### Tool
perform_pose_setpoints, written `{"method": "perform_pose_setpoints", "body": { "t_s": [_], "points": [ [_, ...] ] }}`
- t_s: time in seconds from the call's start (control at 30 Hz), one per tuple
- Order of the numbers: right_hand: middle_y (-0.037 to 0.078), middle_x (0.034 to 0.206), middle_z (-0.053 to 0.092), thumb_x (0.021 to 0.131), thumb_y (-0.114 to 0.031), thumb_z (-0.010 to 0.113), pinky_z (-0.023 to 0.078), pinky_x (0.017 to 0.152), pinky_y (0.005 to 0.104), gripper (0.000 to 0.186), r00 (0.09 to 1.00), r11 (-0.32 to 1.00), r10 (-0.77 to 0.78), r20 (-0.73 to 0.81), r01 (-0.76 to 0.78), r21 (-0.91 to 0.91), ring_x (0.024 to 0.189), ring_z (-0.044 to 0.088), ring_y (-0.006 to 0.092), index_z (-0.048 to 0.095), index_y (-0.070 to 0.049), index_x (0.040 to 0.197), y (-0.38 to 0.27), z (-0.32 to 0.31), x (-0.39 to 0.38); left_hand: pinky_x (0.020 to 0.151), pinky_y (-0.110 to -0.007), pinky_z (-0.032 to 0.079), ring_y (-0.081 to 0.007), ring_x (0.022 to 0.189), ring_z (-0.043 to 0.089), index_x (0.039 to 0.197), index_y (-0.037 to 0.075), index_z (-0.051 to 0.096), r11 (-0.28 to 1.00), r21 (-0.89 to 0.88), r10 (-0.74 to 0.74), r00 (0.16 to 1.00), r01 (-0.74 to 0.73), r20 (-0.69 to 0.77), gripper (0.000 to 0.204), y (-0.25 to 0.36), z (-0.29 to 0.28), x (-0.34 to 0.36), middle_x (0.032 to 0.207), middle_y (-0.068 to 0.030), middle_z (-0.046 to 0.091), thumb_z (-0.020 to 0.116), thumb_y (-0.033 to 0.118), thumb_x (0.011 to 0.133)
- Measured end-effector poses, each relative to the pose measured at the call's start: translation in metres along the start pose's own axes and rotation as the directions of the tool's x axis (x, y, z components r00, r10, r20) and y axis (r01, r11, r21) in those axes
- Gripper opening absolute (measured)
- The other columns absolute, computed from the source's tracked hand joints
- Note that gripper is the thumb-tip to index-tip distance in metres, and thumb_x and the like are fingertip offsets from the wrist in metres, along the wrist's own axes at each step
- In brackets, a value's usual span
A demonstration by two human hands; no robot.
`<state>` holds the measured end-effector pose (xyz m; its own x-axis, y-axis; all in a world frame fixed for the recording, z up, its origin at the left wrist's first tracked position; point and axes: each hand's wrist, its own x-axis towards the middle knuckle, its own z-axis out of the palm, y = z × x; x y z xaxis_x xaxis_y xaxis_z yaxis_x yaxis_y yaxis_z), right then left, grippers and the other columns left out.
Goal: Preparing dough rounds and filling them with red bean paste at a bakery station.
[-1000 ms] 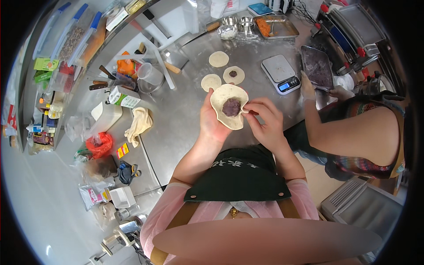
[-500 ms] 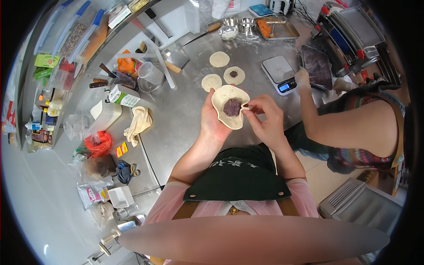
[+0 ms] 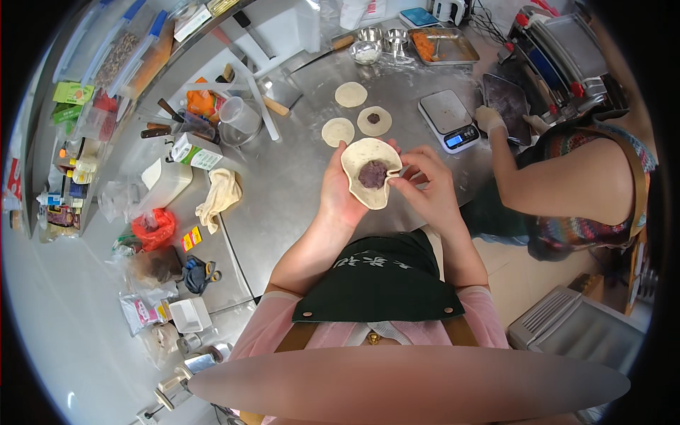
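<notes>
Cupped in my left hand (image 3: 338,190) is a round dough wrapper (image 3: 365,150), its edge curling upward. A lump of dark purple filling (image 3: 372,174) lies in its middle. The thumb and fingers of my right hand (image 3: 429,185) are closed on the wrapper's right edge, pinching a small fold. Beyond my hands, flat on the steel table (image 3: 290,184), are a plain dough round (image 3: 338,132), another plain round (image 3: 351,94) and a round with a small dark dab of filling (image 3: 374,121).
At right, a co-worker's gloved hand (image 3: 490,119) touches a dark tray (image 3: 507,106) beside a digital scale (image 3: 449,120). Metal bowls (image 3: 370,35) and a tray of orange filling (image 3: 464,48) stand at the back. A cloth (image 3: 218,200) and a clear pitcher (image 3: 241,117) lie left.
My right fingers have gathered a little more of the wrapper's right edge into folds. The co-worker's hands and the dark tray have shifted slightly.
</notes>
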<state>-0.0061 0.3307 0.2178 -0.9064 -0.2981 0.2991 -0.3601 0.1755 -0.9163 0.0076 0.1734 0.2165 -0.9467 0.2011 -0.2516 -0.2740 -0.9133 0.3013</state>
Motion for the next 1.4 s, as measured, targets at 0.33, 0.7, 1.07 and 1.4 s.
{"method": "perform_pose_setpoints", "body": {
  "t_s": [0.33,0.7,1.07,1.4],
  "points": [
    [0.006,0.088,0.058,0.068,-0.011,0.074,0.05,0.06,0.0249,0.031,0.987,0.992,-0.11,0.121,0.116,-0.043,0.07,0.061,0.0145,0.063,-0.001,0.094,-0.004,-0.01,0.005,0.093,-0.044,0.042,-0.0322,0.109,0.051,0.119,-0.003,0.044,0.988,-0.078,-0.128,0.99,0.132,0.059,0.059,0.005,-0.008,0.004,0.119,-0.0203,0.051,0.016,0.043,0.097],
    [0.007,0.083,0.06,0.07,-0.01,0.072,0.051,0.061,0.0264,0.022,0.982,0.977,-0.147,0.121,0.163,-0.138,0.066,0.062,0.0177,0.064,0.0,0.088,-0.003,-0.012,0.009,0.093,-0.047,0.041,-0.0369,0.112,0.048,0.126,-0.004,0.039,0.972,-0.106,-0.2,0.975,0.21,0.102,0.059,0.011,-0.007,0.005,0.125,-0.0256,0.045,0.019,0.044,0.096],
    [0.009,0.081,0.059,0.074,-0.004,0.067,0.049,0.06,0.0249,0.015,0.996,0.997,-0.082,0.02,0.082,0.003,0.067,0.06,0.0172,0.063,0.002,0.087,0.008,-0.007,0.011,0.094,-0.047,0.041,-0.0339,0.116,0.046,0.132,0.0,0.033,0.989,0.104,-0.106,0.994,0.108,-0.015,0.068,0.012,0.004,-0.001,0.127,-0.0227,0.045,0.022,0.054,0.093],
    [0.007,0.077,0.058,0.073,-0.002,0.066,0.048,0.058,0.0245,0.022,0.987,0.992,0.057,0.149,-0.073,0.105,0.065,0.06,0.0144,0.061,-0.001,0.094,0.001,-0.015,0.013,0.086,-0.042,0.051,-0.0262,0.104,0.057,0.121,-0.003,0.043,0.935,0.33,-0.139,0.99,0.134,-0.006,0.069,0.017,0.007,-0.002,0.116,-0.0173,0.054,0.019,0.055,0.093]
  ]
}}
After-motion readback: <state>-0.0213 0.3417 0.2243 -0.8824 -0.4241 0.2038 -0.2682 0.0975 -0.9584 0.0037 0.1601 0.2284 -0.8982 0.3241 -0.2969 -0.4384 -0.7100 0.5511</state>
